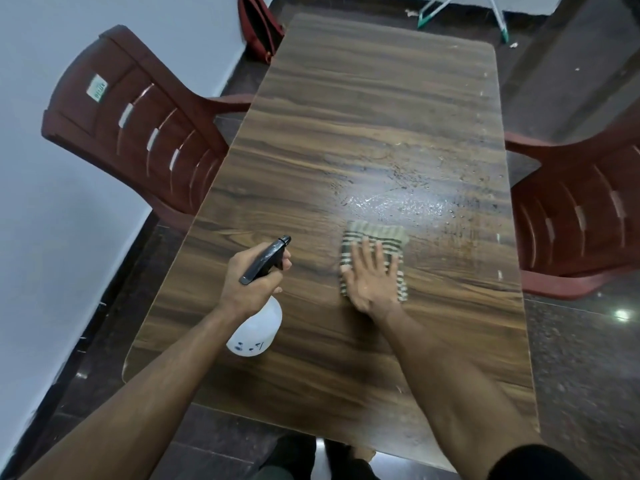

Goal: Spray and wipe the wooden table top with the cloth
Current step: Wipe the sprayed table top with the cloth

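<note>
Wiping the wet patch on the wooden table top (363, 98)

Your right hand (372, 278) presses flat, fingers spread, on the striped cloth (375, 237) just short of the spray droplets (401, 199); your left hand (251, 282) grips the spray bottle (258, 327). Next, likely push the cloth forward through them.

Desk (363, 98) runs lengthwise away from the camera. Cloth (375, 245) lies flat on it, right of centre, with the right hand (372, 280) pressed on its near half. Wet patch (398, 202) on the desk just beyond the cloth. Left hand (247, 284) holds the spray bottle (258, 323) left of the cloth, apart from it. One chair (138, 116) at the desk's left edge, another chair (581, 209) at the right edge. Bag (259, 26) on the floor off the far left corner.
</note>
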